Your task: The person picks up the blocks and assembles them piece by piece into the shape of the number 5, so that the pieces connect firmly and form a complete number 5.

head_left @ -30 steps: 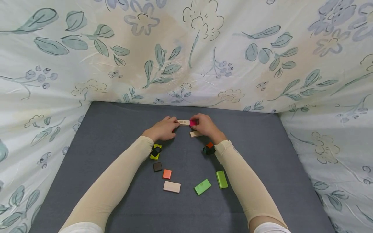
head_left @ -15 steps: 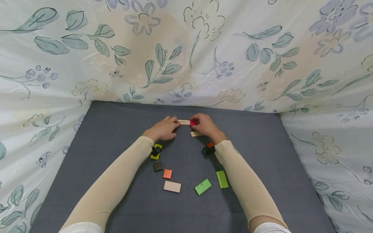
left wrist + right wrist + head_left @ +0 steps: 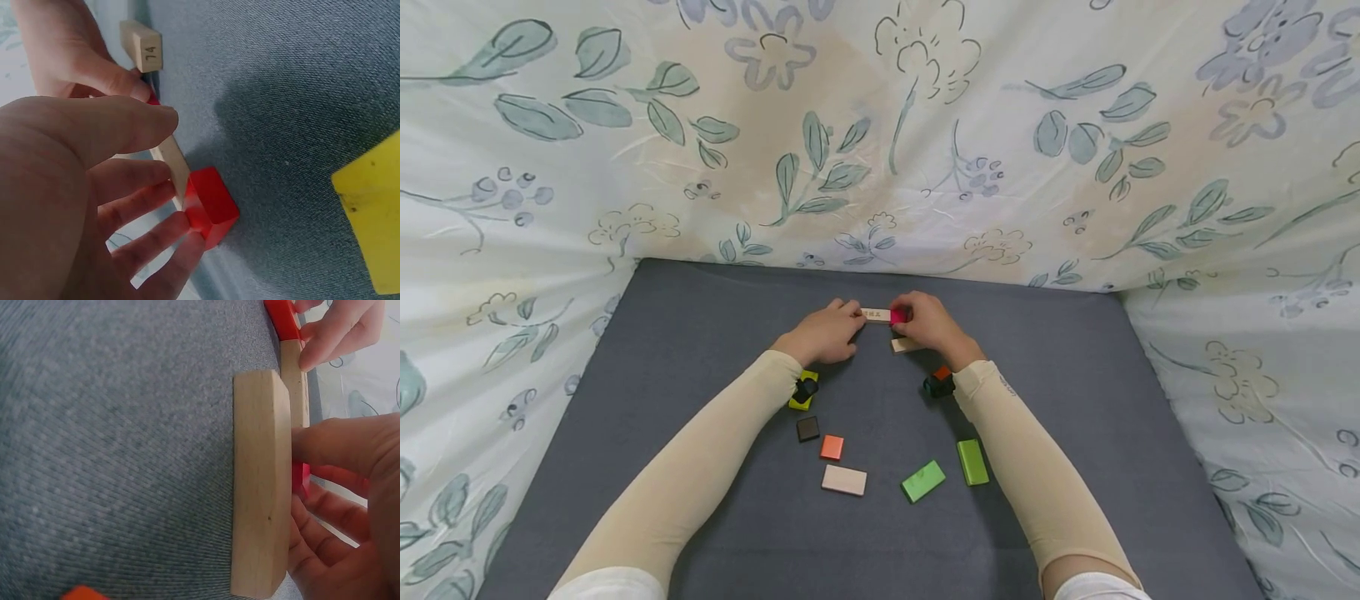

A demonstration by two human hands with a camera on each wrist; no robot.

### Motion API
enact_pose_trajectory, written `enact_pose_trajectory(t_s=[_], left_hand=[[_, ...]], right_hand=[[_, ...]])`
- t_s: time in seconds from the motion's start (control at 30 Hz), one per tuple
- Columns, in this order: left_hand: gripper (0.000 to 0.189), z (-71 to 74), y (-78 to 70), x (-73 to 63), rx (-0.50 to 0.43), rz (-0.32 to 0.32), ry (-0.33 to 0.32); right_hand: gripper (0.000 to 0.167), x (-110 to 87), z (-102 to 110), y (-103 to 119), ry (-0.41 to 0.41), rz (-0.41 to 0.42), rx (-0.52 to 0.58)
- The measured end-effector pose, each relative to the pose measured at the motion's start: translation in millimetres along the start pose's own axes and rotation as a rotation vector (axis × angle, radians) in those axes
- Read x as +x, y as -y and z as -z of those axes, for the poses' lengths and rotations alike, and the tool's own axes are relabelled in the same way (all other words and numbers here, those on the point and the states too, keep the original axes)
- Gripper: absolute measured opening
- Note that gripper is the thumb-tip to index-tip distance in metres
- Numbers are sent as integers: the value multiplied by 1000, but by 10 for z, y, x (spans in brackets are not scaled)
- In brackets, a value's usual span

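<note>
A row of toy blocks lies at the far middle of the table: a red block on the left, a wooden block with dark printed marks, then a pink-red block on the right. My left hand rests its extended fingertips along the red block and the wooden block's end, thumb held apart from them. With thumb and fingers, my right hand pinches the pink-red block and partly covers it. Just nearer than that hand stands a loose wooden block, numbered on one end in the left wrist view.
Nearer on the grey cloth lie a yellow block, a dark brown block, an orange block, a pale block and two green blocks. An orange block shows beside the right wrist camera. Floral fabric rises behind.
My left hand has shifted very slightly to the right along the row. The right hand keeps its pinch on the pink-red block, and the loose blocks stay put.
</note>
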State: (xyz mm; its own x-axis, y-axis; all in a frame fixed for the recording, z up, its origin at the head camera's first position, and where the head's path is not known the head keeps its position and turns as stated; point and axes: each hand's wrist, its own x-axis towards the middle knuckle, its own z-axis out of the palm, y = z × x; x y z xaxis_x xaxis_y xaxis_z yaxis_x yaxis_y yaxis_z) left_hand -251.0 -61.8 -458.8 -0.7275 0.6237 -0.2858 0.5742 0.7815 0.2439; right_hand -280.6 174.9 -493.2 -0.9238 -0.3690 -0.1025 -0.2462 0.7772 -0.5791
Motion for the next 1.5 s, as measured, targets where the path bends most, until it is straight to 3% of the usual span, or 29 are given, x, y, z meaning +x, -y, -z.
enact_pose_trajectory(t_s=[0.37,0.73,0.87,1.0,1.13,1.27,1.4,1.5], left_hand=[[53,-4,-61,32,-32,5,-67],[49,-60,28,52,-92,25,-142],[50,-80,30,50,-145,15,-168],[49,-72,52,21,-244,1,-239],[47,-9,89,-49,-346,-4,-309],[46,61,132,-179,-418,-12,-330],[48,106,193,-371,-468,-20,-287],[52,119,239,-538,-471,-16,-200]], right_hand=[[28,-28,0,-42,-11,-2,13],[31,-47,-1,-59,-47,23,41],[37,-78,7,-95,-102,19,37],[41,-93,37,-90,-188,32,46],[39,-96,82,-11,-227,63,52],[37,-121,97,97,-195,88,32],[38,-137,68,183,-130,128,-37],[39,-136,39,245,-85,169,-105]])
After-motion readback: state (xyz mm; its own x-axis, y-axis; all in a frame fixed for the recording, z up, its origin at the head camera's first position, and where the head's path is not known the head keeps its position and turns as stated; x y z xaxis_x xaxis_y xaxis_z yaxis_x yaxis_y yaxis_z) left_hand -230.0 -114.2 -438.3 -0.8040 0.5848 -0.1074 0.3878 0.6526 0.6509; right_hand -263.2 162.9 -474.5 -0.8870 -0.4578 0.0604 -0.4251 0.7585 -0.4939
